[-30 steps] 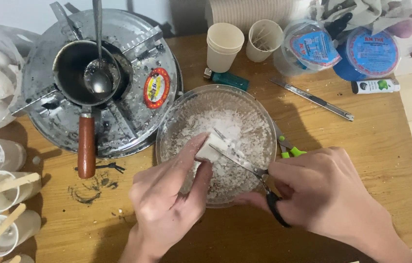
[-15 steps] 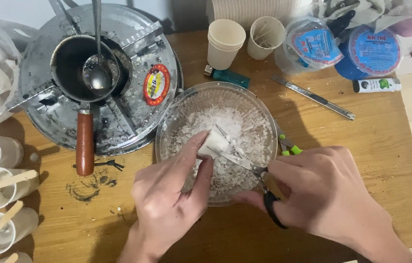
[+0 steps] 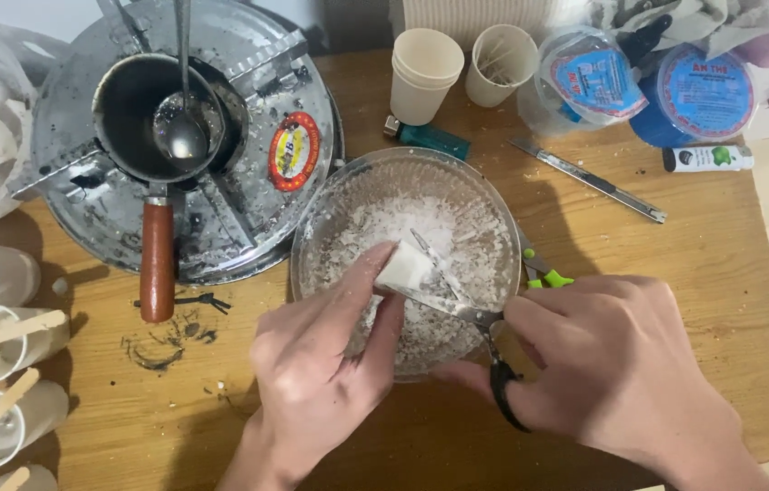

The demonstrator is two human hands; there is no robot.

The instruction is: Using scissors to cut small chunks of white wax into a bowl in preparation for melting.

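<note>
My left hand point(image 3: 325, 364) pinches a small white wax-like block point(image 3: 404, 266) over a clear glass bowl point(image 3: 330, 209) filled with white shavings. Black-handled scissors point(image 3: 457, 305) sit in my right hand point(image 3: 621, 373), their open blades reaching left against the block. Both hands hover above the bowl's near half, at the front of the wooden table point(image 3: 703, 273).
A round metal stove point(image 3: 248, 218) with a small wooden-handled pot point(image 3: 143, 118) and a ladle stands at the back left. White cups with wooden sticks point(image 3: 2, 336) line the left edge. Paper cups point(image 3: 422, 75), a lighter point(image 3: 427, 138), a utility knife point(image 3: 589, 179), round tubs point(image 3: 703, 95) and a small tube sit behind.
The hands have stayed over the bowl; the block and scissor blades shifted only slightly while the blades work at the block.
</note>
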